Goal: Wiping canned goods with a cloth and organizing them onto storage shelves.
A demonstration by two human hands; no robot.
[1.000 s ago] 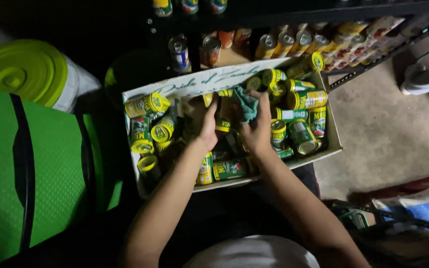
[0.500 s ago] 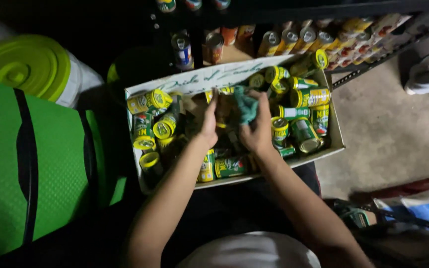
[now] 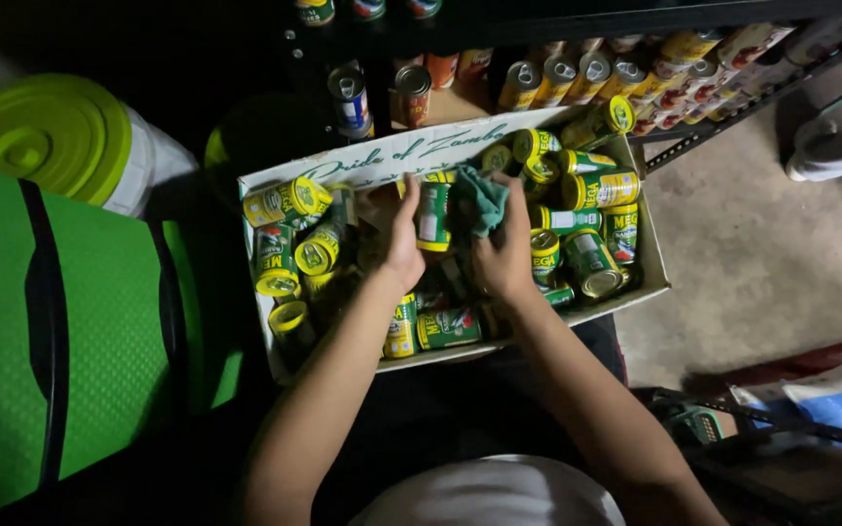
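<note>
We find the cardboard box [image 3: 647,255] crowded with green cans [image 3: 592,263] along its left and right edges; open room seems limited to the middle, while shelf cans [image 3: 411,93] block beyond its far edge.

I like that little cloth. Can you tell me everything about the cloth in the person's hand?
The cloth is teal-green, soft-looking fabric, small and crumpled into folds rather than spread flat. The right hand grips it from below, bunching it against the side of a green-and-yellow can that the left hand holds upright. It sits above the middle of the cardboard box full of similar cans. Its underside is hidden.
</note>
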